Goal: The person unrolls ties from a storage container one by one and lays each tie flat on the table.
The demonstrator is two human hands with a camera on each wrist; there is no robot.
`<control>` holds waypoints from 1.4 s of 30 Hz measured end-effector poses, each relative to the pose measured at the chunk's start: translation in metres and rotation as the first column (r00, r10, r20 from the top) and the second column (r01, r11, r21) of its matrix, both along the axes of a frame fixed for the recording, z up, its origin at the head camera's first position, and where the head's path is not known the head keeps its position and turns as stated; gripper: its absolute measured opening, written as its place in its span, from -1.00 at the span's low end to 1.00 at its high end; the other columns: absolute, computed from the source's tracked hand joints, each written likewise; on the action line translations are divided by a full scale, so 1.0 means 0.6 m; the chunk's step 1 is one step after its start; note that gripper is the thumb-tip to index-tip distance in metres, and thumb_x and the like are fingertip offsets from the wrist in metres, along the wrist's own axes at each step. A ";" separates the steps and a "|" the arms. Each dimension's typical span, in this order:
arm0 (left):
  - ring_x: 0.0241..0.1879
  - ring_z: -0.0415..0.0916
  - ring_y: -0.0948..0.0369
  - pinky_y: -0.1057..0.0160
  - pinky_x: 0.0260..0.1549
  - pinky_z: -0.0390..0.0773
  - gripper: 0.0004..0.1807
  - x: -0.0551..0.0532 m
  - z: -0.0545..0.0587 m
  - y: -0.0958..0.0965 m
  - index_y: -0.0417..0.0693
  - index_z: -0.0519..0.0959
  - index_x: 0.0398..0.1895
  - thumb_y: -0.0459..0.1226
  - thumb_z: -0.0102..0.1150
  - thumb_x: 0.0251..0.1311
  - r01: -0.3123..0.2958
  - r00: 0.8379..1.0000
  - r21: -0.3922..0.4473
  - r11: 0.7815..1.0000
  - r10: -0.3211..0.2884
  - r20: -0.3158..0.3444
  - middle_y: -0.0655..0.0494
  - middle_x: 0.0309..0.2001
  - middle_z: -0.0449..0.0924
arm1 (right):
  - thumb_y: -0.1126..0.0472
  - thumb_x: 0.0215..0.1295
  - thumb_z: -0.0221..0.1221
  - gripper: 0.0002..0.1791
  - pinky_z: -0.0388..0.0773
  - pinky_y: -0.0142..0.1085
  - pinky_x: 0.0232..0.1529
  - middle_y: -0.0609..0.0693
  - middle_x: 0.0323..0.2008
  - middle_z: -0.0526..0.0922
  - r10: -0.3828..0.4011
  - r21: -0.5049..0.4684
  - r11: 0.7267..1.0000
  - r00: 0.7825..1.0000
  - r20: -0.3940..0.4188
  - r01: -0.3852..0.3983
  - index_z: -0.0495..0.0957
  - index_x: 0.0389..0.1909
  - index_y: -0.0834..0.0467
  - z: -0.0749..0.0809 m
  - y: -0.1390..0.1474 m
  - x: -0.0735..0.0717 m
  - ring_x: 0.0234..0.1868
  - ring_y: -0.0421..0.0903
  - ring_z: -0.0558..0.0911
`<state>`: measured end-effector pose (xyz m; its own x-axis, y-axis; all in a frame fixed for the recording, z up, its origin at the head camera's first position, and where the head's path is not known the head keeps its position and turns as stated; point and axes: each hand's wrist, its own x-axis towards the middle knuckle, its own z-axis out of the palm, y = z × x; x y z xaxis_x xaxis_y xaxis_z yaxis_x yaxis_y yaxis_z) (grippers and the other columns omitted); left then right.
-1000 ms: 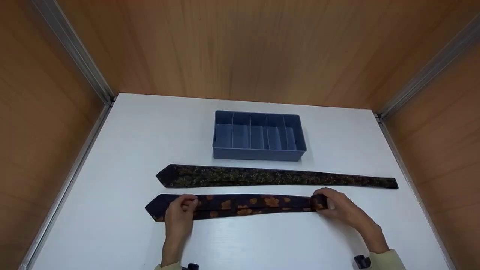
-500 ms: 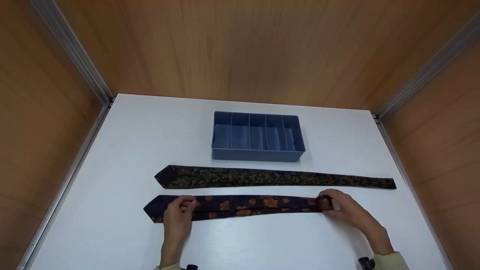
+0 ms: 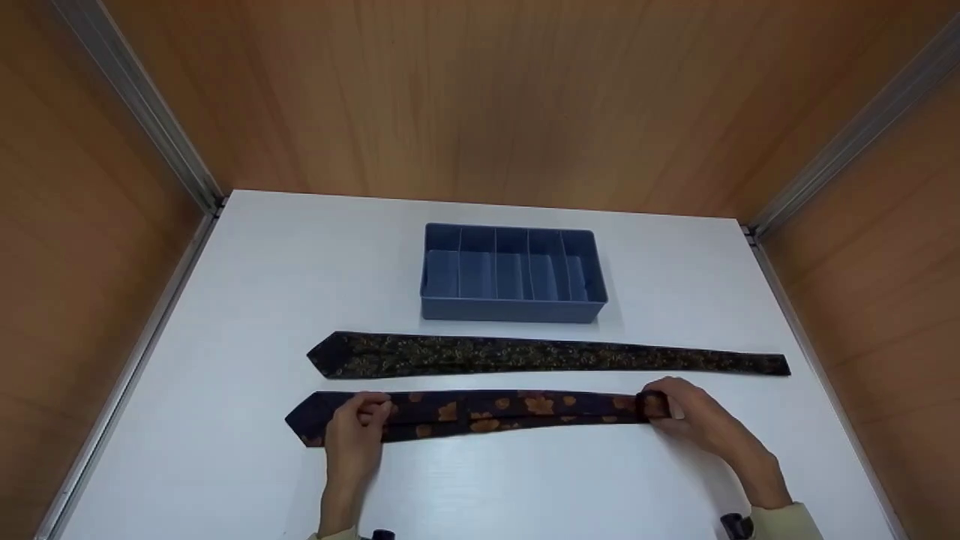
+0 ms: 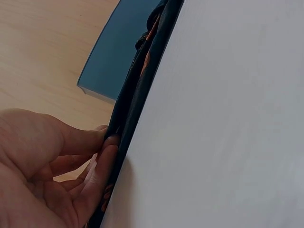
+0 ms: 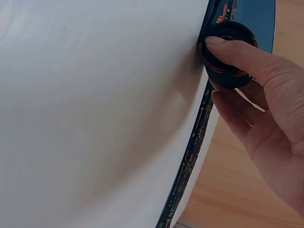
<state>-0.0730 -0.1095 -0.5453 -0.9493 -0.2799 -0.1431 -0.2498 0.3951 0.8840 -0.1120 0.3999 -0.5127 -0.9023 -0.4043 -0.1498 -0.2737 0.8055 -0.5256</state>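
Observation:
A navy necktie (image 3: pixel 517 409) with orange leaves lies lengthwise on the white table, its pointed wide end to the left. Near that end my left hand (image 3: pixel 354 439) pinches its edge; the left wrist view shows thumb and fingertips on the navy fabric. The tie's right end is wound into a thick roll (image 5: pixel 230 54). Around this roll my right hand (image 3: pixel 690 416) curls, thumb on the near side and fingers beneath and behind. Parallel to it, farther back, a black necktie (image 3: pixel 547 355) with a small gold-green pattern lies flat at full length.
Behind the ties stands a blue divided box (image 3: pixel 514 310) with several narrow compartments and nothing visible inside them. Wood-look panels (image 3: pixel 480 97) wall the white table (image 3: pixel 480 487) at the back and both sides, with metal strips along the corners.
My right hand has shifted a little to the right with the roll, and the flat stretch of navy tie has grown slightly longer. My left hand keeps its place on the tie.

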 end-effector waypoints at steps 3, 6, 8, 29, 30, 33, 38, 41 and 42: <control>-0.35 0.63 0.17 0.34 -0.38 0.60 -0.89 0.002 0.000 -0.001 -0.21 0.70 -0.10 -0.39 0.28 0.37 0.005 1.000 0.004 1.000 -0.005 -0.010 0.04 -0.32 0.71 | 0.36 0.22 0.43 -0.57 0.52 0.07 0.12 0.06 0.08 0.65 -0.027 0.005 1.000 1.000 0.008 0.027 0.59 0.10 0.19 0.000 0.002 0.000 0.16 0.15 0.58; -0.35 0.63 0.17 0.34 -0.37 0.59 -0.89 0.003 0.001 -0.001 -0.20 0.71 -0.11 -0.39 0.28 0.37 0.003 1.000 0.007 1.000 -0.003 -0.010 0.04 -0.32 0.71 | 0.37 0.20 0.44 -0.58 0.51 0.09 0.12 0.08 0.06 0.65 -0.038 0.015 0.999 0.999 -0.003 0.038 0.60 0.07 0.21 0.001 0.004 0.001 0.16 0.17 0.58; -0.35 0.63 0.17 0.34 -0.37 0.59 -0.89 0.004 0.001 -0.001 -0.20 0.71 -0.11 -0.39 0.28 0.37 -0.001 1.000 0.006 1.000 0.001 -0.011 0.04 -0.32 0.71 | 0.38 0.18 0.45 -0.58 0.52 0.08 0.10 0.09 0.05 0.66 -0.037 0.027 0.999 0.999 -0.018 0.038 0.60 0.06 0.21 0.001 0.007 0.003 0.14 0.17 0.59; -0.35 0.62 0.17 0.34 -0.39 0.59 -0.89 0.006 0.002 -0.002 -0.22 0.70 -0.11 -0.40 0.27 0.38 -0.007 1.000 -0.012 1.000 0.007 -0.018 0.03 -0.32 0.70 | 0.44 0.18 0.42 -0.53 0.52 0.11 0.12 0.11 0.02 0.67 -0.051 0.078 0.996 0.998 -0.033 0.053 0.56 0.10 0.20 0.003 0.033 0.001 0.14 0.20 0.60; -0.35 0.62 0.17 0.34 -0.39 0.58 -0.89 0.006 0.002 -0.001 -0.22 0.70 -0.11 -0.39 0.27 0.38 -0.007 1.000 -0.016 1.000 0.007 -0.016 0.04 -0.32 0.70 | 0.45 0.18 0.42 -0.53 0.52 0.11 0.11 0.11 0.02 0.67 -0.046 0.080 0.996 0.998 -0.040 0.049 0.55 0.11 0.19 0.002 0.033 0.001 0.13 0.20 0.61; -0.35 0.61 0.18 0.34 -0.39 0.57 -0.89 0.006 0.002 -0.001 -0.21 0.70 -0.11 -0.38 0.28 0.38 -0.008 1.000 -0.026 1.000 0.007 -0.011 0.04 -0.31 0.70 | 0.48 0.16 0.42 -0.48 0.54 0.09 0.10 0.10 0.03 0.68 -0.027 0.076 0.997 0.996 -0.081 0.033 0.54 0.13 0.19 -0.001 0.035 0.000 0.12 0.17 0.62; -0.34 0.61 0.18 0.34 -0.37 0.58 -0.89 0.004 0.001 0.001 -0.20 0.70 -0.11 -0.38 0.28 0.38 -0.007 1.000 -0.021 1.000 0.007 -0.005 0.05 -0.31 0.69 | 0.52 0.12 0.43 -0.43 0.52 0.05 0.15 0.05 0.07 0.69 0.005 0.052 0.999 0.985 -0.174 0.004 0.56 0.17 0.16 -0.009 0.040 -0.001 0.15 0.11 0.61; -0.34 0.61 0.18 0.34 -0.37 0.58 -0.89 0.004 0.001 0.001 -0.20 0.70 -0.11 -0.38 0.27 0.38 -0.002 1.000 -0.021 1.000 0.002 -0.008 0.05 -0.31 0.70 | 0.49 0.10 0.46 -0.44 0.52 0.02 0.12 -0.02 0.04 0.70 0.014 0.062 0.998 0.980 -0.200 -0.001 0.59 0.13 0.10 -0.013 0.046 0.001 0.11 0.04 0.61; -0.34 0.61 0.18 0.34 -0.37 0.58 -0.89 0.004 0.001 0.001 -0.21 0.70 -0.11 -0.38 0.27 0.39 0.001 1.000 -0.021 1.000 -0.001 -0.011 0.05 -0.31 0.70 | 0.49 0.09 0.46 -0.44 0.53 0.00 0.11 -0.04 0.02 0.70 0.012 0.067 0.998 0.980 -0.200 0.001 0.59 0.12 0.09 -0.014 0.048 0.001 0.09 0.02 0.61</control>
<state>-0.0706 -0.1089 -0.5446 -0.9511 -0.2819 -0.1264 -0.2393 0.4137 0.8784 -0.1114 0.4290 -0.5212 -0.9146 -0.4044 0.0068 -0.3722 0.8349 -0.4055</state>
